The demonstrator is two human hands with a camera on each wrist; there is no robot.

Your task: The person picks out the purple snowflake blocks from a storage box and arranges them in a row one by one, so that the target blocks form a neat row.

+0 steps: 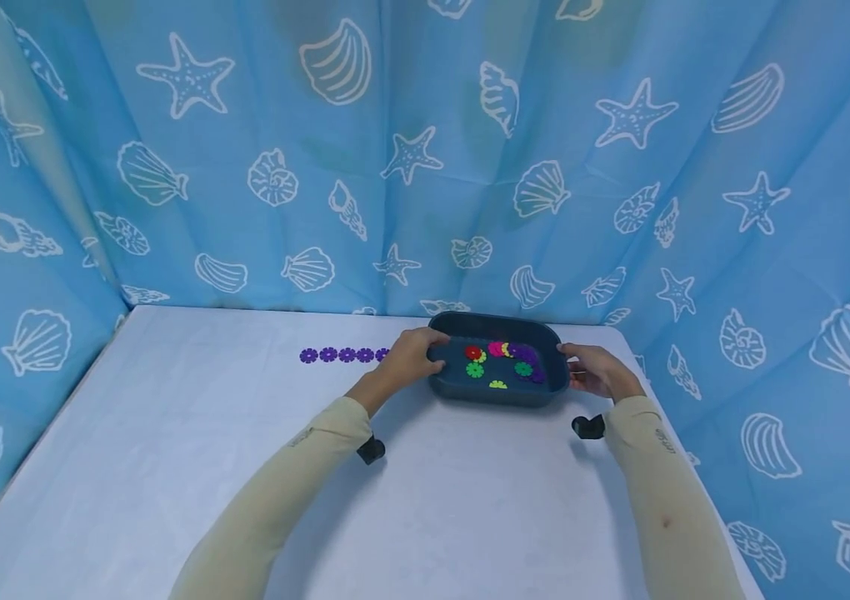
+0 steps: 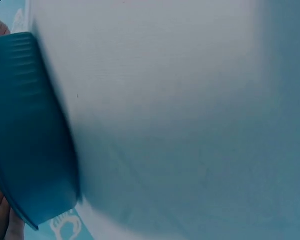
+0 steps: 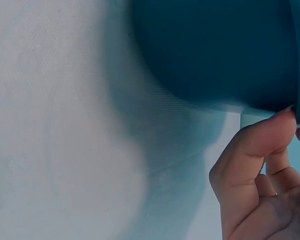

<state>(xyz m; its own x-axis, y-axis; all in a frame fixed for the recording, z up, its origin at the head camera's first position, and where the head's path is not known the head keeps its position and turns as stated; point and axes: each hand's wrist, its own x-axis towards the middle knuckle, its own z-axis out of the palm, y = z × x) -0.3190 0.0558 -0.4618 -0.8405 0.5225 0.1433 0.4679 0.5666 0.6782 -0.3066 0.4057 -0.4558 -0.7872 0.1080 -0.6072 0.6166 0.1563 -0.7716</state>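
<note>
A dark blue-grey plastic tray is at the back right of the white table, gripped from both sides. My left hand holds its left rim, thumb and fingers at the edge. On the opposite side my right hand pinches the rim; the right wrist view shows that hand with its thumb against the tray's wall. Inside lie flower-shaped plastic discs: red, green, pink, yellow and purple. Whether the tray's base touches the table, I cannot tell.
A row of several purple flower discs lies left of the tray, its right end near my left hand and wrist. Behind the white table hangs a blue curtain with shell prints, which also runs along both sides.
</note>
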